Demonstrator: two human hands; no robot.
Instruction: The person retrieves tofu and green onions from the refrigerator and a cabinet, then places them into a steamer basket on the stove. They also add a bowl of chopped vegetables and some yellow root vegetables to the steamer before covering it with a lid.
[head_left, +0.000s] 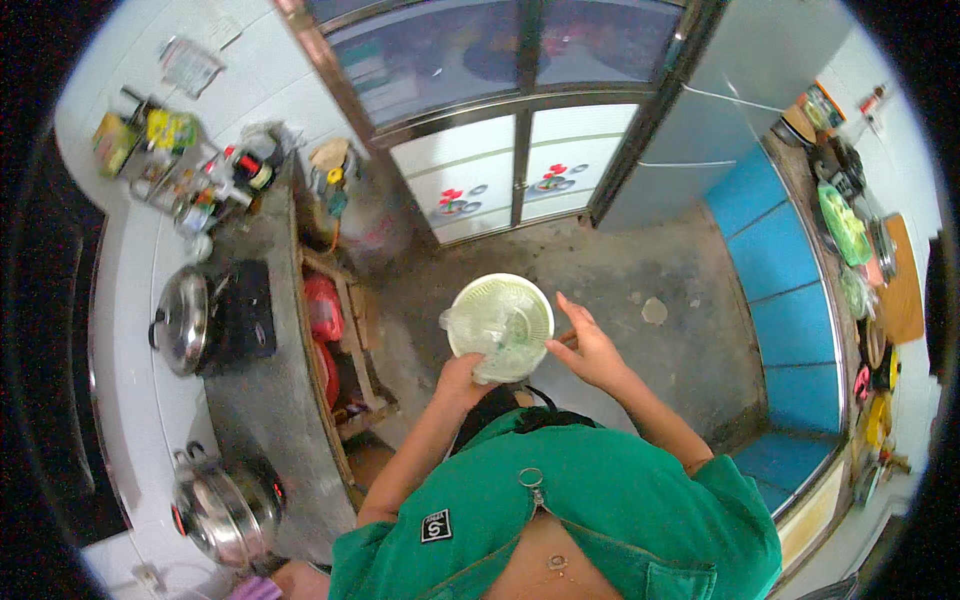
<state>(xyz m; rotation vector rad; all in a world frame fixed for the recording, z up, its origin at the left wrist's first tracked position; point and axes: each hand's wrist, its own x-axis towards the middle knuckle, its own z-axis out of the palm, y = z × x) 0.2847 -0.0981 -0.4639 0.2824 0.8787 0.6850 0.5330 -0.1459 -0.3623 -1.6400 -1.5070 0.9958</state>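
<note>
A round, pale plastic basket (543, 315) with slotted sides is held over the floor in front of my body. Inside it lies a clear, crumpled plastic bag (487, 322), part of which hangs over the left rim. My left hand (461, 379) grips the basket's lower left rim, with the thumb on top. Just off the right side of the rim is my right hand (589, 345), its thumb and fingers apart; it holds nothing. The bag hides most of the basket's bottom.
On the left, a grey counter (251, 420) bears a lidded pan (184, 319), a steel steamer pot (229, 517) and a rack of bottles. A gas cylinder (375, 217) stands beyond it. At right, a counter over blue cabinets (795, 322) holds a cutting board (900, 285) and bagged vegetables (844, 221).
</note>
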